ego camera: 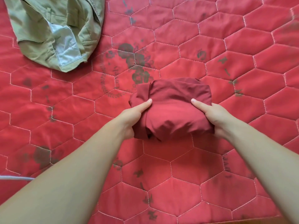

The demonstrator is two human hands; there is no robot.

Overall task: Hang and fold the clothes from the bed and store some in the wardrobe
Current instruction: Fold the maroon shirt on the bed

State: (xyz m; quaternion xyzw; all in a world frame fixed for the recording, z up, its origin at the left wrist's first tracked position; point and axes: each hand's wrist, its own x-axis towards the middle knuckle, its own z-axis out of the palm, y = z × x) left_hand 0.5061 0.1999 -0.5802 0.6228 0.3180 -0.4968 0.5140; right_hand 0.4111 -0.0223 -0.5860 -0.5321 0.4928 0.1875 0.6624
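Observation:
A dark red garment [172,109], folded into a compact bundle, lies in the middle of the bed. My left hand [133,115] grips its left side, thumb laid on top and fingers tucked underneath. My right hand [210,116] grips the right side the same way, thumb on top, fingers hidden below the cloth. An olive-green pair of trousers [48,29] with a pale pocket lining showing lies crumpled at the top left of the bed.
The bed is covered by a red quilt [210,167] with hexagon stitching and faded dark rose prints. A thin grey cord [14,177] crosses the quilt at the left edge.

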